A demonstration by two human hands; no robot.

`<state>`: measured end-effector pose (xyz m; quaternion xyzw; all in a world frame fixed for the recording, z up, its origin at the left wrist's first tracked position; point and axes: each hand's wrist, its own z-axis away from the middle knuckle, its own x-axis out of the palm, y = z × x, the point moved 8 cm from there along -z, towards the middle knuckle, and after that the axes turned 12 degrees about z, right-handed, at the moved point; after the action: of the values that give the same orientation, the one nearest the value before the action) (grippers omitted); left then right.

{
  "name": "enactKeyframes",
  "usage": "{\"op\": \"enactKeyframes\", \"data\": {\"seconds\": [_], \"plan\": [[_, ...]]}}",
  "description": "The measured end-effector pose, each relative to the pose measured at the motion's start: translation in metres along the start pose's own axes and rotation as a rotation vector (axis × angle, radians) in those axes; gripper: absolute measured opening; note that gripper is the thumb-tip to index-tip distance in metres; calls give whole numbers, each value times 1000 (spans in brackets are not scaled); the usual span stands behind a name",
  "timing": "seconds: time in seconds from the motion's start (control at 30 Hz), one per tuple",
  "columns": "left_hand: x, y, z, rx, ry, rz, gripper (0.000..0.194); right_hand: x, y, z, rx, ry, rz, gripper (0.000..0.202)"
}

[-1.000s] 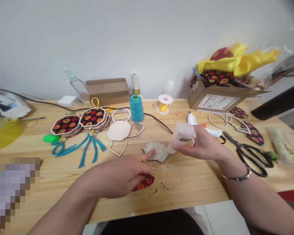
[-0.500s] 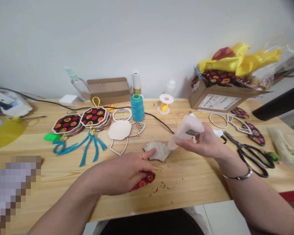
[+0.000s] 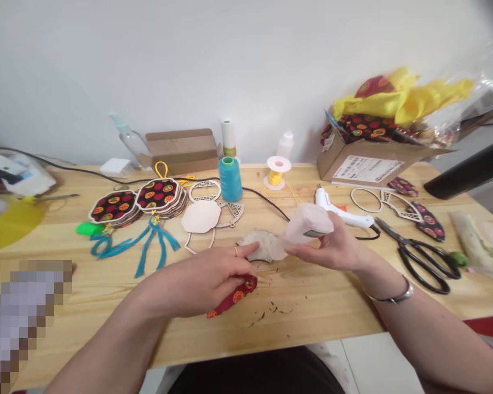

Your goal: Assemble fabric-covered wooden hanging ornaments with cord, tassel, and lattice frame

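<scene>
My left hand (image 3: pixel 209 282) has its index finger pressed on a grey fan-shaped piece (image 3: pixel 257 243) lying on the table. Its other fingers are closed round a red patterned fabric piece (image 3: pixel 238 295), which sticks out under the palm. My right hand (image 3: pixel 337 243) grips a translucent pinkish bottle (image 3: pixel 308 224), tilted down so that its lower left end is at the right side of the grey piece. Whether that end touches the piece I cannot tell. A white glue gun (image 3: pixel 345 213) lies just behind my right hand.
Black scissors (image 3: pixel 421 254) and wooden frames (image 3: pixel 366 200) lie at the right. A teal thread cone (image 3: pixel 230 180) and a yellow spool (image 3: pixel 278 174) stand behind the hands. Stacked patterned pieces (image 3: pixel 158 195) with teal tassels lie left. A cardboard box (image 3: pixel 361 164) stands back right.
My right hand and the bottle have moved left and slightly down, uncovering the glue gun. My left hand and the grey piece have shifted slightly up and left.
</scene>
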<state>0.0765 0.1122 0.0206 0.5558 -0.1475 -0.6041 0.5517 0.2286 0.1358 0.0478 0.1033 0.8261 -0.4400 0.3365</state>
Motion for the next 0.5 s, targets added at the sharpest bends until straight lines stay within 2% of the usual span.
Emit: {"op": "enactKeyframes", "data": {"seconds": [0.5], "plan": [[2, -3, -2, -47, -17, -7, 24, 8, -6, -1, -43, -69, 65, 11]]}}
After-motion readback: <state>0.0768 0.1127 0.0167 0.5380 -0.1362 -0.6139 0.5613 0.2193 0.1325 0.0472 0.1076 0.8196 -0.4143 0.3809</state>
